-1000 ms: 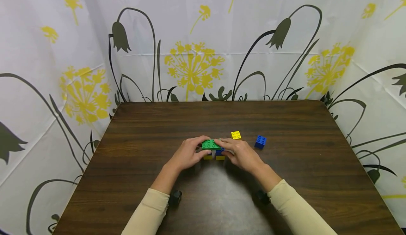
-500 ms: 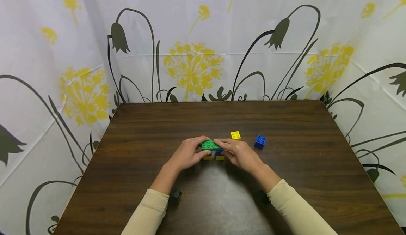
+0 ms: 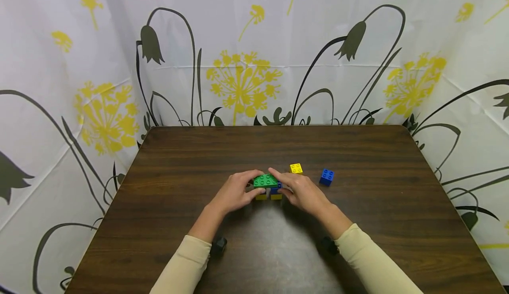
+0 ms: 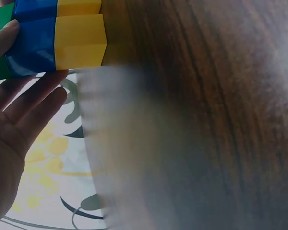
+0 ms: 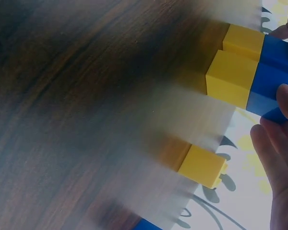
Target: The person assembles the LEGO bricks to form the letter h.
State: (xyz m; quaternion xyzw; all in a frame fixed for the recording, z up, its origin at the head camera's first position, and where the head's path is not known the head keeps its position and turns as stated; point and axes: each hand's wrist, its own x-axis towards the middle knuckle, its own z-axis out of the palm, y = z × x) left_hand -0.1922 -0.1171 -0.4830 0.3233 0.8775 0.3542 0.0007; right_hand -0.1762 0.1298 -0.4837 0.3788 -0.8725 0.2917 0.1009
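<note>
A green building brick [image 3: 265,180] lies across the top of two side-by-side columns, each a blue brick over a yellow one. My left hand [image 3: 237,191] grips the left column, thumb on the near face where green meets blue and fingers behind. On the other side my right hand [image 3: 305,192] pinches the right column's blue brick [image 5: 265,91] between thumb and fingers. Its index finger reaches along the green brick's far right corner. The yellow brick [image 4: 80,42] at the base shows in the left wrist view, below the blue brick [image 4: 36,43].
A loose yellow brick [image 3: 296,168] sits just behind my right hand, studs up. Farther right is a loose blue brick [image 3: 327,177]. All stand on a dark wood-grain table [image 3: 191,152]. A flower-patterned white curtain [image 3: 254,29] hangs beyond its far edge.
My right index finger has shifted off the green brick's top toward its far edge, so more studs show. My left hand keeps its grip, and the stack stays in place.
</note>
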